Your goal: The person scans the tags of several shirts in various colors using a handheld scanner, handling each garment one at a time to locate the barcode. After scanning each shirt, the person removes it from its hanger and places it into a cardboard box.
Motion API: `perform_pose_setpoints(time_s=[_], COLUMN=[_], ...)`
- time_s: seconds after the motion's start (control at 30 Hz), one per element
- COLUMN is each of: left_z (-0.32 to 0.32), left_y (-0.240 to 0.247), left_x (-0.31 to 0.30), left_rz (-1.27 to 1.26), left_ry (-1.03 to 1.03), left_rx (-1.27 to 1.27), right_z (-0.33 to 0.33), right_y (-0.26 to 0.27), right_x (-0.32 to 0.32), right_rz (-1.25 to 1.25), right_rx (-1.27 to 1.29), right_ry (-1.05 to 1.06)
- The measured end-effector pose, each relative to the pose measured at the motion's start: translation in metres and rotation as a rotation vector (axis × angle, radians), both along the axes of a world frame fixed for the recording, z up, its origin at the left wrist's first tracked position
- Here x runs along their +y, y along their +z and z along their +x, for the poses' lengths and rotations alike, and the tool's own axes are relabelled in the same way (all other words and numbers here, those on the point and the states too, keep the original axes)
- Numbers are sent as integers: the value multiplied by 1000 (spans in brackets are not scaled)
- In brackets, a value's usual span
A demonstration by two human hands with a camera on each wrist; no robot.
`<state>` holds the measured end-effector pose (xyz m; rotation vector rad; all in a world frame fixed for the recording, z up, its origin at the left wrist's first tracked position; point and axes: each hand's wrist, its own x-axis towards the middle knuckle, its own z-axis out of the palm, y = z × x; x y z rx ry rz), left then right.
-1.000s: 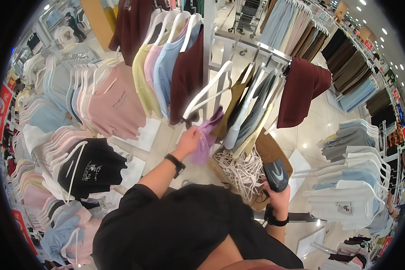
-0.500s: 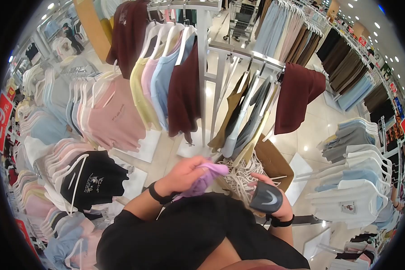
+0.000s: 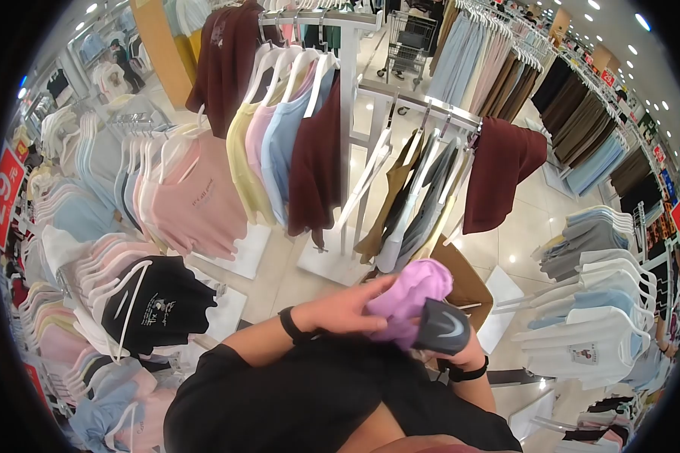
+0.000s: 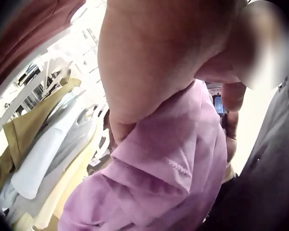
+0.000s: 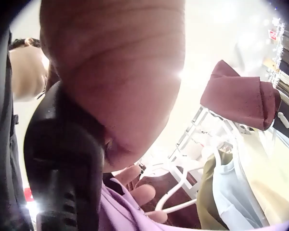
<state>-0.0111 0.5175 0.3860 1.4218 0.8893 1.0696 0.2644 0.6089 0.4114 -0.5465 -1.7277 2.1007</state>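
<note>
A bunched purple garment (image 3: 415, 291) is between my two hands, in front of the rack. My left hand (image 3: 344, 306) rests on its left side, thumb and forefinger extended and spread against the cloth. My right hand (image 3: 467, 349) grips a dark grey handheld device (image 3: 443, 328) with a pale curved mark. The device overlaps the garment's lower right part. In the left wrist view, purple cloth (image 4: 154, 178) hangs in folds below the hand. Close up in the right wrist view, the device (image 5: 62, 163) looks black and ridged, with purple cloth (image 5: 120, 211) beside it.
Ahead is a metal rack (image 3: 419, 102) with hanging clothes and a folded maroon garment (image 3: 502, 174) over its end. A cardboard box (image 3: 472, 283) stands below it. Pink tops (image 3: 196, 196) hang at left, white shirts (image 3: 582, 340) at right. A shopping cart (image 3: 408, 45) stands behind.
My left hand has brought the purple garment from beside the rack to the right, up against the device. Its grip has loosened to extended fingers. A white hanger now hangs bare on the rack.
</note>
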Motion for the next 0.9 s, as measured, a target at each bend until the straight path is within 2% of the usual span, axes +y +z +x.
perform_pose_setpoints(time_s=[0.1, 0.2, 0.27, 0.33, 0.4, 0.43, 0.5, 0.53, 0.57, 0.63, 0.73, 0.77, 0.8, 0.87, 0.9], left_z=[8, 14, 12, 7, 2, 0, -7, -10, -9, -3, 8, 6, 2, 1, 3], left_y=[0, -14, -18, -16, -6, -4, 14, 19, 20, 19, 39, 40, 43, 43, 41], left_x=[4, 10, 6, 2, -1, -1, -2, -1, 1, 8, 9, 12, 15, 16, 18], left_rz=[36, 34, 37, 22, -5, -3, -65, -96, 125, 568, 563, 543, 524, 457, 411], left_ry=[-210, -113, 14, 161, 330, 343, 212, 146, 179, 244, 346, 339, 332, 313, 299], left_rx=[161, 365, 291, 190, 62, 24, 137, 192, 274, 433, 296, 331, 369, 388, 370], right_z=[10, 11, 10, -3, 1, 4, 10, 9, 5, -1, -5, -9, -10, -8, -5], right_y=[2, 2, 5, 15, 27, 30, 28, 26, 25, 12, -2, -3, -8, -12, -11], right_x=[1, 6, 6, 10, 9, 10, 12, 14, 18, 16, 13, 9, 14, 14, 18], right_rz=[63, 142, 11, 37, -30, -39, -24, 56, 137, 90, -8, -8, 42, 31, 135], right_rx=[23, 29, 52, 172, 176, 176, 138, 152, 165, 167, 65, 42, 105, 57, 45], right_ry=[-152, -121, -147, -148, -118, -93, -108, -66, -22, 49, 192, 220, 314, 359, 395])
